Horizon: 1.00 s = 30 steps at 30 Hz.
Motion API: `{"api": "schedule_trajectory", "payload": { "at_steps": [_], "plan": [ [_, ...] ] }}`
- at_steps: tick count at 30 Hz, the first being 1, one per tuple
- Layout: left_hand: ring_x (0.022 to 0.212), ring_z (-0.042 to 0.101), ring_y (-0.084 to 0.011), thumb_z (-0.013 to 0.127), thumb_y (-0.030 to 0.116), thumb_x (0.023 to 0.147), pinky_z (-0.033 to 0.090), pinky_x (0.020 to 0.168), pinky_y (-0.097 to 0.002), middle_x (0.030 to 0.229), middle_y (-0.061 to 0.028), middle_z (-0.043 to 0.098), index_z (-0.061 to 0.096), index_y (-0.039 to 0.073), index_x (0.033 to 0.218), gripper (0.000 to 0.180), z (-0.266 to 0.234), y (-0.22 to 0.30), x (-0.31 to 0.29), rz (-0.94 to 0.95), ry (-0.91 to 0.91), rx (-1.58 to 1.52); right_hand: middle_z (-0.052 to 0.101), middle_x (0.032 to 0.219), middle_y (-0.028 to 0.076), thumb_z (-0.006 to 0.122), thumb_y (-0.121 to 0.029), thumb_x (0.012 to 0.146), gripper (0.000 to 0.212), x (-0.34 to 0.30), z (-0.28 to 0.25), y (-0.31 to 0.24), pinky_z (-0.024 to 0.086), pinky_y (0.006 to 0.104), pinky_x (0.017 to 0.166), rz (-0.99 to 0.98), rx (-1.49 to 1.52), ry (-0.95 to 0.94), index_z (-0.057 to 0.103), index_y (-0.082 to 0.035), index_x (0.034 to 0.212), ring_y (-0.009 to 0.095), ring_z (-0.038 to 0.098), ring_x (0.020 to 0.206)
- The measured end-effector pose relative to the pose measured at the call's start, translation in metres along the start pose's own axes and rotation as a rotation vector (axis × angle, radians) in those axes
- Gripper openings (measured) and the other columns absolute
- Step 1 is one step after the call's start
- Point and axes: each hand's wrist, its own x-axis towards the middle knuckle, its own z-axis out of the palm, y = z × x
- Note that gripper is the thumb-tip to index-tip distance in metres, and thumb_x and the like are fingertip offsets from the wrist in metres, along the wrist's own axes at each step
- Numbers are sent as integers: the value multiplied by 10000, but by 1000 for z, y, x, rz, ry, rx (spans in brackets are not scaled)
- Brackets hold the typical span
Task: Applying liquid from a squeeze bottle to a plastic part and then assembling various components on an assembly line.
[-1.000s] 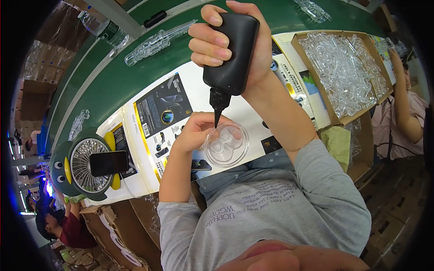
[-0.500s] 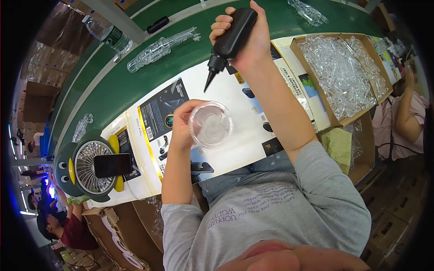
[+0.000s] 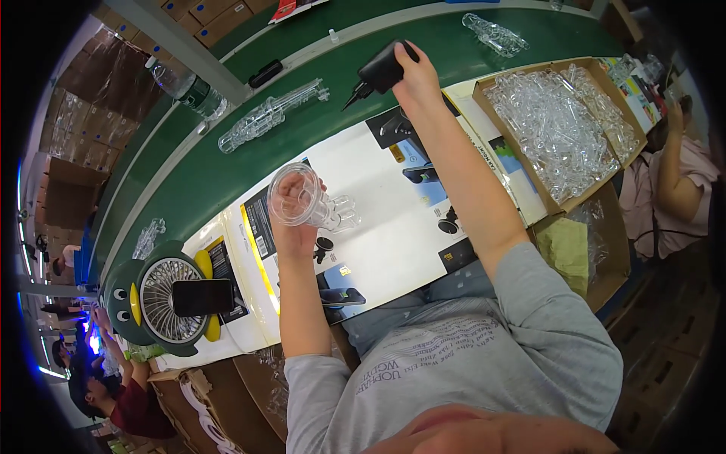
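Observation:
My left hand point(image 3: 298, 240) is closed around a clear plastic piece point(image 3: 342, 215) with a wide round flared end and a knobbly narrower body. It is tipped on its side above the white printed sheet point(image 3: 370, 261), its round rim toward the upper left. Farther off to the right, my right hand point(image 3: 420, 74) grips a black squeeze bottle point(image 3: 383, 71), whose pointed nozzle slants down to the left. The nozzle and the clear piece are well apart.
An open cardboard box point(image 3: 590, 192) of clear plastic parts stands at right. A long clear assembly point(image 3: 272, 115) lies on the green table point(image 3: 344, 136), near a water bottle point(image 3: 187, 88). At left are a penguin-shaped fan point(image 3: 162, 291) and a phone point(image 3: 203, 297). A co-worker point(image 3: 673, 189) sits at right.
My left hand has moved left and tipped the clear piece from rim-up onto its side. The black bottle in my right hand has moved farther away from me and from the piece.

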Motion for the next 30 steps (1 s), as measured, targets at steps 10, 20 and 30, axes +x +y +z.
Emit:
{"api": "schedule_trajectory", "payload": {
  "at_steps": [10, 20, 30],
  "plan": [
    [944, 560, -228, 644, 364, 767, 435, 865, -389, 1001, -88, 579, 536, 45, 1066, 450, -11, -9, 0, -36, -69, 68, 508, 931, 130, 684, -171, 757, 367, -2, -73, -2, 532, 324, 692, 45, -218, 296, 448, -24, 997, 222, 558, 852],
    [883, 581, -230, 691, 301, 732, 466, 823, -366, 967, -92, 582, 558, 41, 1025, 415, -7, -10, 1, -60, -6, 84, 538, 803, 60, 672, -106, 715, 287, -45, -67, 14, 438, 271, 658, -391, -1144, -165, 511, -27, 938, 131, 531, 742],
    [893, 575, -238, 707, 372, 704, 471, 817, -370, 976, -98, 577, 543, 38, 1051, 509, -10, -13, 2, -46, -28, 99, 505, 879, 94, 674, -106, 704, 294, -50, -68, 18, 439, 295, 726, -383, -1230, -272, 494, -20, 919, 189, 522, 795]
  ]
}}
